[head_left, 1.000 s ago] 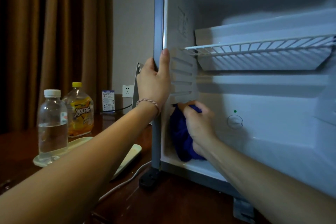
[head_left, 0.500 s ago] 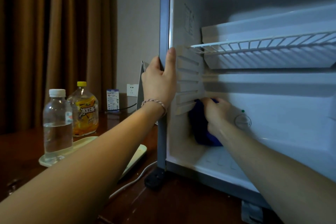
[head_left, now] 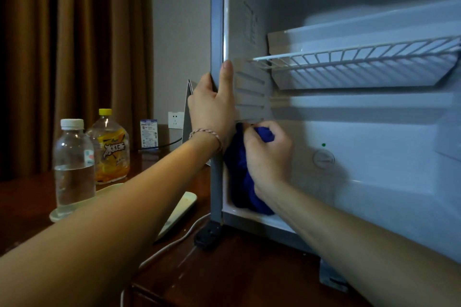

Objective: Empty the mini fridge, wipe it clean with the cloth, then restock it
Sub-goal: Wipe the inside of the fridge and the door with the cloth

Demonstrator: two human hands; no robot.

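Blue cloth (head_left: pixel 243 177) — bunched, crumpled; inside mini fridge (head_left: pixel 374 182)

The left hand (head_left: pixel 212 107) reaches forward toward 12 o'clock, thumb upright, fingers hooked out of sight. At its 4 o'clock, the right hand (head_left: pixel 269 157) is curled tight, forearm outstretched.

Cloth (head_left: pixel 243 182) partly hidden by hands; fridge (head_left: pixel 374 182) cut off rt; card (head_left: pixel 149 133) text prob. unreadable.

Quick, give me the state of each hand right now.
Left hand: closed, gripping the fridge's front edge.
Right hand: closed, holding the blue cloth against the inner wall.
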